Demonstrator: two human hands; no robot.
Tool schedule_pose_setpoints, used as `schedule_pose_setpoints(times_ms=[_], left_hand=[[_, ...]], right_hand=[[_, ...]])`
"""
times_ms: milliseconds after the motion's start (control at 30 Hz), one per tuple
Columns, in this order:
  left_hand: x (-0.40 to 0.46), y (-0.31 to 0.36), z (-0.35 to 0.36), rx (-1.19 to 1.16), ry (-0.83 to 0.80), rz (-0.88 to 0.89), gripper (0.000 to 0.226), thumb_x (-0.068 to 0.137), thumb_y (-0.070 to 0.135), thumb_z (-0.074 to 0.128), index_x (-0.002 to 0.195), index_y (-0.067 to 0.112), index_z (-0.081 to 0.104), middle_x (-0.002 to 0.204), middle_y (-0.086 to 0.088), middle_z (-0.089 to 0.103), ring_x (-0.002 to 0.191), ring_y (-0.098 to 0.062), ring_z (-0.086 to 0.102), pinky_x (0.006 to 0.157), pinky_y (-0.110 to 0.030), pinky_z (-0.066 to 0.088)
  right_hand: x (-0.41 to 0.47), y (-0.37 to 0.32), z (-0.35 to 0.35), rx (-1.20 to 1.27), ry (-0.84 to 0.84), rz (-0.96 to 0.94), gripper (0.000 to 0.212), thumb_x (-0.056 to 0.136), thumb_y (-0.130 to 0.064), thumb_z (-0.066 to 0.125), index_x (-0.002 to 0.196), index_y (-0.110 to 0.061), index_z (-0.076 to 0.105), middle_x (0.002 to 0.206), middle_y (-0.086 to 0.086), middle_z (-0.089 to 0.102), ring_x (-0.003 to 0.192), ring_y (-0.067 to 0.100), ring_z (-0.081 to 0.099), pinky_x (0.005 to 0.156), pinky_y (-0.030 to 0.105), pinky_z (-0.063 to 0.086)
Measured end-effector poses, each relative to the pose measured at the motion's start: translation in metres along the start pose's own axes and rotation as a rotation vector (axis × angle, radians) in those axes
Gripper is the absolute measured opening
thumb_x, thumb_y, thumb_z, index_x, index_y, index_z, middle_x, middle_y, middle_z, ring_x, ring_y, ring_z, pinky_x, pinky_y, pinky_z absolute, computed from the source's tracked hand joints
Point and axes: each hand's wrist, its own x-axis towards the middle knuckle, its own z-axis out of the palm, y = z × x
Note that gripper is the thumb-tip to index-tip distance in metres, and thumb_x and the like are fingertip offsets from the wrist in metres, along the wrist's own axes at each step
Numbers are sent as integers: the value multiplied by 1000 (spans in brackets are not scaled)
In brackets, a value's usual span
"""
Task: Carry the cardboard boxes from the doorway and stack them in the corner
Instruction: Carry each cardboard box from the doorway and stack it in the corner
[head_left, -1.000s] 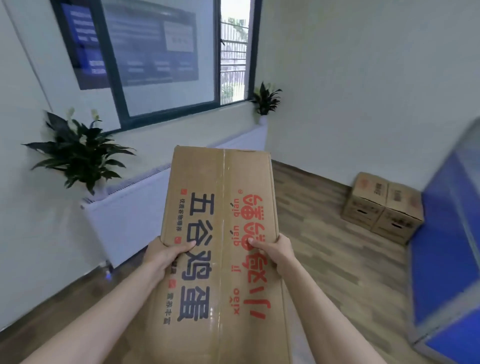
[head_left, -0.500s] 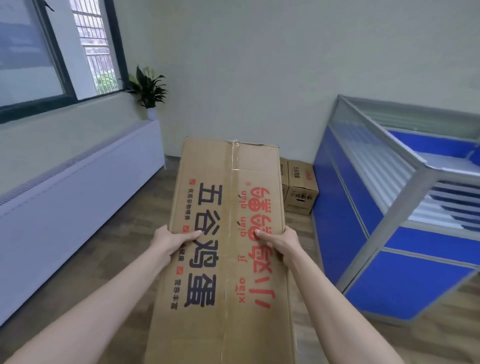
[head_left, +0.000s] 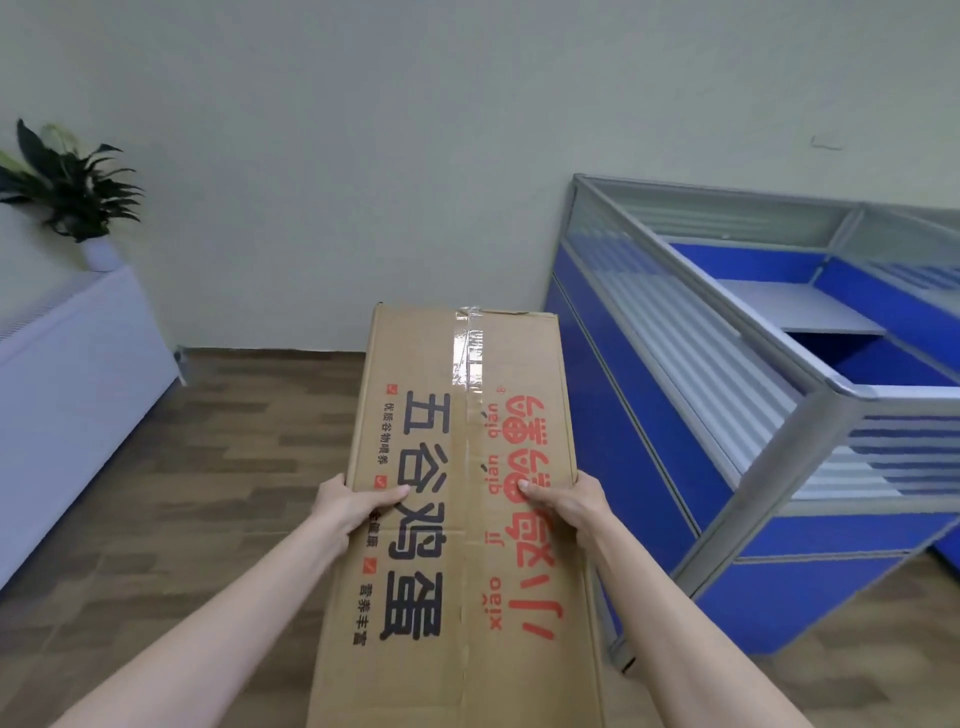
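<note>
Both hands hold one long cardboard box in front of the person, seen from the head camera. Left hand grips the left long edge of the box: its thumb lies flat on the top face and points toward the middle, and the other fingers go under the edge, where they are hidden. Right hand grips the right long edge in the same way, with the thumb on top across the red print and the other fingers out of sight below the box. The two hands are at about the same height, near the middle of the box length, and both forearms reach forward from the bottom corners of the picture.

The box is held above the wooden floor, with its long side pointing away from the person, toward the pale wall. Its top face carries large dark characters on the left half and red characters on the right half. A strip of clear tape runs along the middle seam.

On the right, just beside the box, stands a blue office partition with a grey frame. On the left is a white radiator cover, and a green potted plant stands on top of it, near the wall.
</note>
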Motion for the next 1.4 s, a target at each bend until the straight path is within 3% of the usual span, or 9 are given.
schedule_pose_setpoints(times_ms=[100,367,533,667,833,900,1033,1167,1400], left_hand=[[67,41,40,34,-19,6,86,52,24,99,125,7,58,111,-14,72,98,-31,70,91,-50,57],[225,157,148,28,14,12,79,58,20,96,125,9,56,108,-12,71,96,-29,70,85,-48,58],[312,223,199,10,21,9,82,58,21,96,128,8,57,110,-13,71,94,-28,70,77,-43,58],[383,263,233,-4,8,2,74,61,18,95,124,8,58,100,-9,71,87,-25,69,65,-36,55],[498,301,275,-23,-31,-13,68,62,16,95,118,10,57,94,-9,70,84,-25,69,62,-35,54],[547,314,289,-30,-42,-17,68,62,16,95,118,10,57,93,-8,70,83,-25,69,65,-37,56],[646,351,313,-24,-88,-81,76,55,20,99,119,9,59,103,-14,74,90,-32,73,84,-51,61],[711,391,340,-34,-134,-121,77,51,19,99,117,12,60,103,-14,74,92,-31,73,88,-55,59],[830,435,387,1,-179,-160,101,34,35,97,126,15,59,111,-10,73,103,-31,69,96,-57,53]], right_hand=[[76,-25,-18,14,7,-1,64,62,-37,96,112,-17,63,102,2,76,93,20,72,78,37,59],[283,-117,-75,5,-19,-17,64,57,-43,97,108,-20,65,105,0,75,98,21,71,93,47,58],[389,-174,-102,29,-25,-17,69,58,-39,98,113,-15,63,107,4,75,97,23,72,88,43,59],[467,-207,-114,29,-8,-7,73,56,-39,98,113,-14,61,106,4,73,95,23,71,81,41,59],[582,-243,-116,30,16,19,74,58,-36,98,117,-12,60,106,6,73,93,23,72,75,38,59],[626,-256,-113,21,37,28,74,59,-36,98,117,-12,59,106,6,73,93,23,72,77,39,59],[712,-291,-111,22,79,77,76,60,-33,98,120,-10,58,108,7,72,95,24,71,82,41,59],[778,-323,-119,51,98,113,73,60,-30,98,119,-9,60,106,7,73,91,22,72,68,33,57],[902,-363,-126,58,89,166,70,61,-26,98,117,-10,60,101,6,72,90,21,71,66,31,56]])
